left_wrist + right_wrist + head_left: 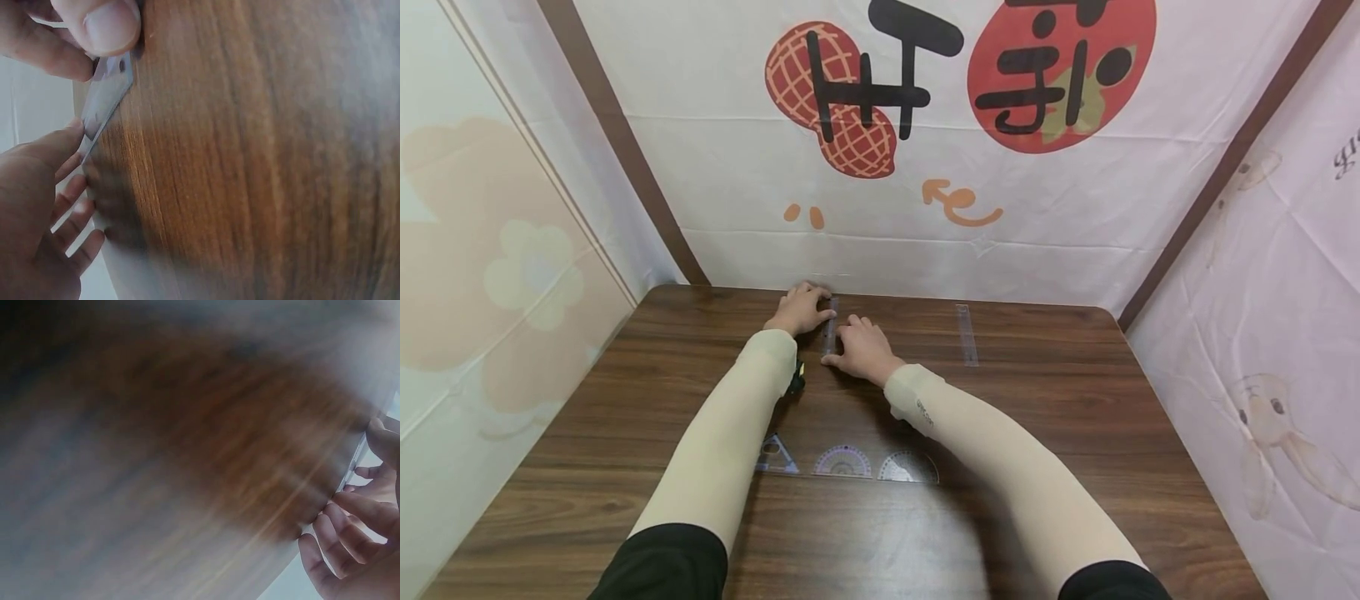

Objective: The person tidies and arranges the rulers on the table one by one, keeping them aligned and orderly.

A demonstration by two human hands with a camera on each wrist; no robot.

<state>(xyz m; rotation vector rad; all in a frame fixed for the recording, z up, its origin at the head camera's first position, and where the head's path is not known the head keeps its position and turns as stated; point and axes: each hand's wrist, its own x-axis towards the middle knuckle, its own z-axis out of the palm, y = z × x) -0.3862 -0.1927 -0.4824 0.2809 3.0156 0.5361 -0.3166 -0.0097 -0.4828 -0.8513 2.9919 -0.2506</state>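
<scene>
In the head view a clear ruler (830, 337) lies lengthwise near the far edge of the table. My left hand (797, 310) holds its far part, thumb on the ruler and fingers at the far end. The thumb of my right hand (867, 350) is at the ruler's near end, with the fingers along its right side. Up close in the left wrist view, thumb and finger of the right hand pinch the ruler (107, 90). In the right wrist view the ruler is mostly hidden behind the fingers.
A second clear ruler (967, 337) lies to the right. Closer to me, a triangle set square (786, 463), a purple-marked protractor (842, 461) and a clear protractor (910, 468) form a row on the wooden table (1060, 433). A printed cloth wall (1037, 271) stands behind.
</scene>
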